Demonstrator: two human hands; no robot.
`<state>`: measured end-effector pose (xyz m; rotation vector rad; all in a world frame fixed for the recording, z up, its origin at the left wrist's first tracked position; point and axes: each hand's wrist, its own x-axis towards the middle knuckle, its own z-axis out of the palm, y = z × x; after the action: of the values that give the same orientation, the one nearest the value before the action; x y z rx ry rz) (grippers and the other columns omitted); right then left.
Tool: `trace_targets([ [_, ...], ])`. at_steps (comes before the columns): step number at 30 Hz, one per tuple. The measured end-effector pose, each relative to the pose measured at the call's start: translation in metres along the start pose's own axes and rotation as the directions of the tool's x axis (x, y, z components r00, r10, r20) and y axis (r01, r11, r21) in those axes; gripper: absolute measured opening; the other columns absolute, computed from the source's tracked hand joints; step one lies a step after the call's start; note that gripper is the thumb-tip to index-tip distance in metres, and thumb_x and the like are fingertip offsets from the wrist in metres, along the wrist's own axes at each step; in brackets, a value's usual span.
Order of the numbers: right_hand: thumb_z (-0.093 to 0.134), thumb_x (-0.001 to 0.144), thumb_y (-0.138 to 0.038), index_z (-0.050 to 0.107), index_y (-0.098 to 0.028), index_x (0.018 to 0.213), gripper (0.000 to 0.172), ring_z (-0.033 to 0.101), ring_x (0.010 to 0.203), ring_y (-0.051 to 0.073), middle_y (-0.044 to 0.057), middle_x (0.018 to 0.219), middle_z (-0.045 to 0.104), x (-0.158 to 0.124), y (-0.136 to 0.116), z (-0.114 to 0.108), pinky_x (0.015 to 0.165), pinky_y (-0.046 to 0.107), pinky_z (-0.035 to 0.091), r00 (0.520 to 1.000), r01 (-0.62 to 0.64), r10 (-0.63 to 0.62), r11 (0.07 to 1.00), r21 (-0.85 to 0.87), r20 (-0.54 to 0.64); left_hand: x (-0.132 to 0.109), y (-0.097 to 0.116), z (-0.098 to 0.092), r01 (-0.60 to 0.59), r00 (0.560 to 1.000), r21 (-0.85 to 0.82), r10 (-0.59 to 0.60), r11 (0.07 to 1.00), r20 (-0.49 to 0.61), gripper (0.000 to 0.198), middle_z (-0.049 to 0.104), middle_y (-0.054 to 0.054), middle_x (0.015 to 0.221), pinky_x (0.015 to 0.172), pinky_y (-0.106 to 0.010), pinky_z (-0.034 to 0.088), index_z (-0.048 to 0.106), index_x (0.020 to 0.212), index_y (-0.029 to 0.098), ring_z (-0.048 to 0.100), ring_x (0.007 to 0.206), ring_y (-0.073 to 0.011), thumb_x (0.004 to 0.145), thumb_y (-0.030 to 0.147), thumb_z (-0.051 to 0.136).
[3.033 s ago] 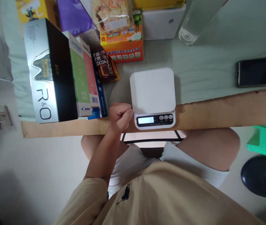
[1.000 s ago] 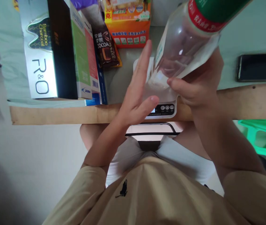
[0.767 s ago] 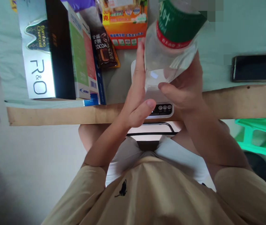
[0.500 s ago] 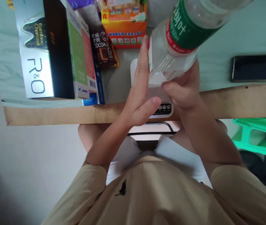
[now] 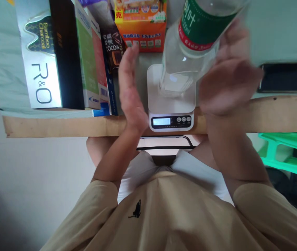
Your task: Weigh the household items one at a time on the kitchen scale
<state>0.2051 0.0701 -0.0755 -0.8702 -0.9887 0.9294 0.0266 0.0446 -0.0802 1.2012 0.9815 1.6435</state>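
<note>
A clear plastic bottle (image 5: 187,45) with a green and red label stands upright on the white kitchen scale (image 5: 171,104) at the table's front edge. My left hand (image 5: 129,92) is to the left of the scale, flat and stretched out, apart from the bottle. To the right of the bottle my right hand (image 5: 229,78) hovers, blurred, with its fingers spread and nothing in them. The scale's display (image 5: 160,121) is lit.
Upright boxes (image 5: 59,59) line the left of the table, with a cocoa packet (image 5: 113,48) and an orange box (image 5: 140,29) behind. A black phone (image 5: 287,78) lies at the right. A green plastic stool (image 5: 287,153) stands on the floor to the right.
The bottle was tilted in my right hand; now it stands on the scale. Both hands have let go and moved apart to either side.
</note>
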Motion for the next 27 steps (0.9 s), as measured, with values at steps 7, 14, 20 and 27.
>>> trace_targets([
  [7, 0.022, 0.096, -0.024, 0.006, -0.023, 0.063, 0.037, -0.001, 0.040, 0.005, -0.006, 0.055, -0.006, 0.003, -0.007, -0.024, 0.037, 0.022, 0.001, 0.832, -0.154, 0.201, 0.979, 0.133, -0.517, -0.003, -0.018, -0.046, -0.163, 0.973, 0.018, 0.157, 0.987, 0.168, 0.069, 0.009, 0.003, 0.049, 0.050, -0.029, 0.007, 0.016, 0.050, 0.015, 0.015, 0.043, -0.0041, 0.094, 0.037, 0.065],
  [14, 0.017, 0.096, -0.022, 0.010, -0.022, 0.061, 0.036, 0.003, 0.040, 0.006, -0.005, 0.056, -0.003, 0.005, -0.003, -0.013, 0.037, 0.021, 0.006, 0.833, -0.187, 0.207, 0.978, 0.089, -0.513, -0.005, -0.024, -0.041, -0.051, 0.978, -0.023, 0.054, 0.998, 0.200, 0.079, 0.007, 0.004, 0.049, 0.048, -0.027, 0.008, 0.013, 0.049, 0.015, 0.011, 0.043, -0.0020, 0.088, 0.048, 0.072],
  [20, 0.017, 0.097, -0.022, 0.008, -0.022, 0.059, 0.039, 0.003, 0.040, 0.006, -0.005, 0.056, -0.003, 0.004, -0.002, -0.014, 0.039, 0.022, 0.005, 0.832, -0.198, 0.219, 0.975, 0.096, -0.510, -0.004, -0.026, -0.043, -0.090, 0.972, -0.024, 0.093, 0.996, 0.218, 0.076, 0.006, 0.004, 0.051, 0.049, -0.029, 0.007, 0.011, 0.051, 0.016, 0.010, 0.044, -0.0026, 0.091, 0.046, 0.068],
  [27, 0.024, 0.092, -0.023, 0.008, -0.024, 0.060, 0.036, -0.001, 0.040, 0.005, -0.006, 0.055, -0.005, 0.008, 0.001, -0.012, 0.038, 0.023, -0.001, 0.809, -0.139, 0.174, 0.985, 0.105, -0.561, -0.005, -0.023, -0.040, -0.099, 0.974, -0.001, 0.097, 0.995, 0.207, 0.071, 0.009, 0.004, 0.052, 0.051, -0.030, 0.006, 0.014, 0.052, 0.015, 0.011, 0.046, -0.0039, 0.093, 0.042, 0.066],
])
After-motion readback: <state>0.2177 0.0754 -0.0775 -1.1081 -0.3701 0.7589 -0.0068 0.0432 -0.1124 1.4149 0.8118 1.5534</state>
